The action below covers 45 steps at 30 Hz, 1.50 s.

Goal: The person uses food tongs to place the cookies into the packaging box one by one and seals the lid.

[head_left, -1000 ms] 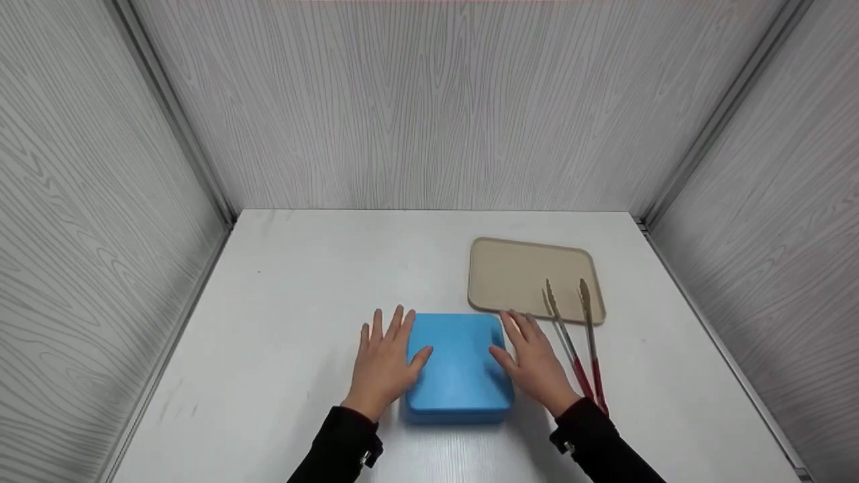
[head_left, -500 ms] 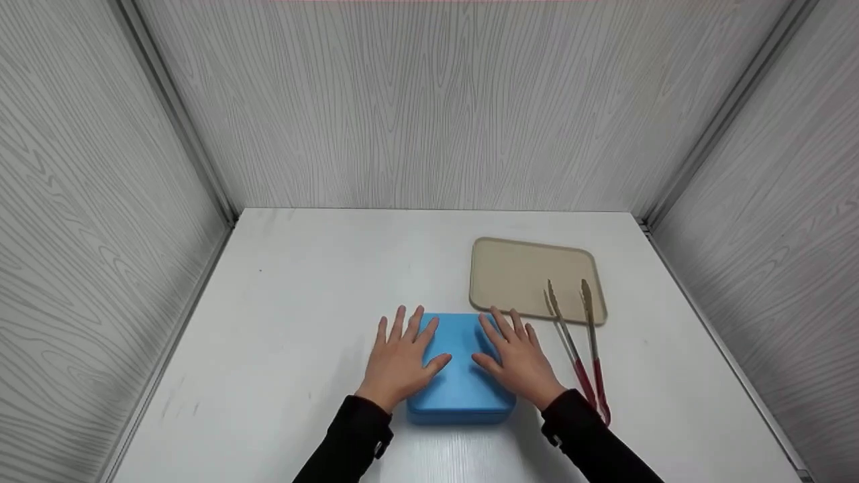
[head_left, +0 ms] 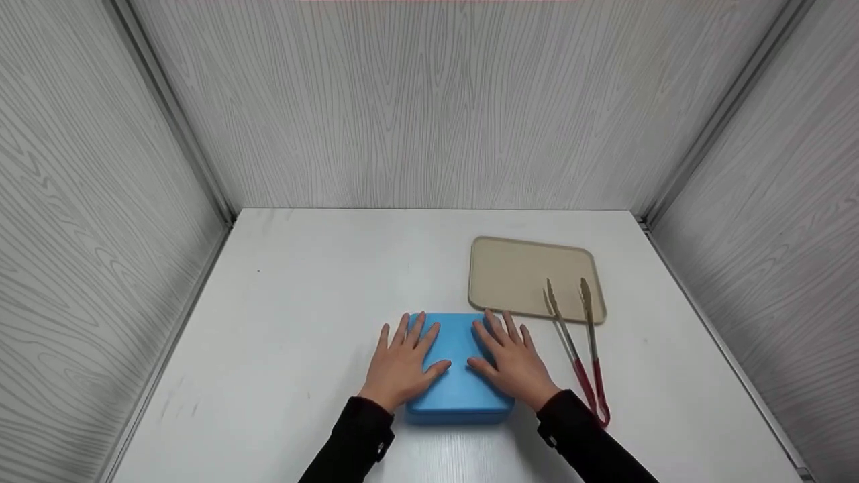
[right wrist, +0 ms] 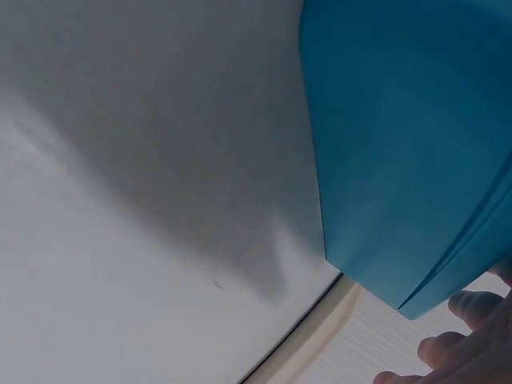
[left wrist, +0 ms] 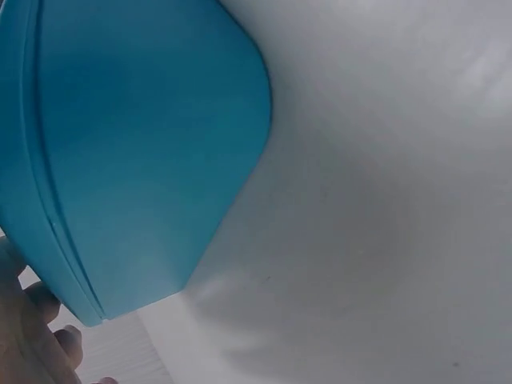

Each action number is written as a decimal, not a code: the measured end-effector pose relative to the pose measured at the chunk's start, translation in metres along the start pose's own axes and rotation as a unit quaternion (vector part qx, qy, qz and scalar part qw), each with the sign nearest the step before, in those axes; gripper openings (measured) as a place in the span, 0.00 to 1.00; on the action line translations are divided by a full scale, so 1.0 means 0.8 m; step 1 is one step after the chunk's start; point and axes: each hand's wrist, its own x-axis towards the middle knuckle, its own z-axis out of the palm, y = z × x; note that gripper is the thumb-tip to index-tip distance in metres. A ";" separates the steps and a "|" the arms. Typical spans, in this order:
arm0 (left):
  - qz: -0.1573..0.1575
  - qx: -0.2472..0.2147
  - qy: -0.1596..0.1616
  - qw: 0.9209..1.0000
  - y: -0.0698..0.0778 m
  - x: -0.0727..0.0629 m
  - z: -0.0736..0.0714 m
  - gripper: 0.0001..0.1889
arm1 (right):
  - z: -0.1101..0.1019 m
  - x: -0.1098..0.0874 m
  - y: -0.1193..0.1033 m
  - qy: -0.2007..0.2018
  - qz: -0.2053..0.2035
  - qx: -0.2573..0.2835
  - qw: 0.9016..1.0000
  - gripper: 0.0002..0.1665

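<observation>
A blue lidded box [head_left: 460, 382] sits on the white table, its lid on. My left hand [head_left: 401, 367] lies with spread, straight fingers over the left part of the lid. Over the right part lies my right hand [head_left: 515, 369], its fingers also straight and spread. The thumbs point toward each other with a strip of lid between them. In the left wrist view the side wall of the box [left wrist: 152, 152] and the lid seam show, with fingertips [left wrist: 70, 344] at the lid's edge. The right wrist view has the opposite wall [right wrist: 400, 160] and several fingertips [right wrist: 440, 349].
A beige tray [head_left: 523, 275] lies behind the box to the right. Metal tongs [head_left: 590, 349] with red handles lie spread, tips over the tray and handles near the right sleeve. Grey wood-grain panels [head_left: 429, 100] enclose the back and sides of the white table [head_left: 302, 282].
Both hands have moved inward from the sides of the box onto its lid, the left going right and the right going left. The box, tray and tongs stay put.
</observation>
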 end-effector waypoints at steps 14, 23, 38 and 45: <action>0.010 0.006 0.011 1.000 -0.002 -0.002 0.010 0.41 | 0.008 0.000 0.002 -0.013 -0.007 0.002 1.000 0.43; 0.010 0.015 0.017 1.000 -0.003 -0.003 0.014 0.40 | 0.012 0.000 0.001 -0.007 -0.008 -0.004 1.000 0.42; 0.017 -0.014 0.054 0.998 -0.001 -0.007 0.026 0.39 | 0.017 0.003 0.005 0.013 -0.034 -0.010 0.999 0.41; 0.026 -0.018 0.043 0.999 -0.001 -0.006 0.028 0.39 | 0.017 -0.002 0.005 0.003 -0.023 -0.011 1.000 0.42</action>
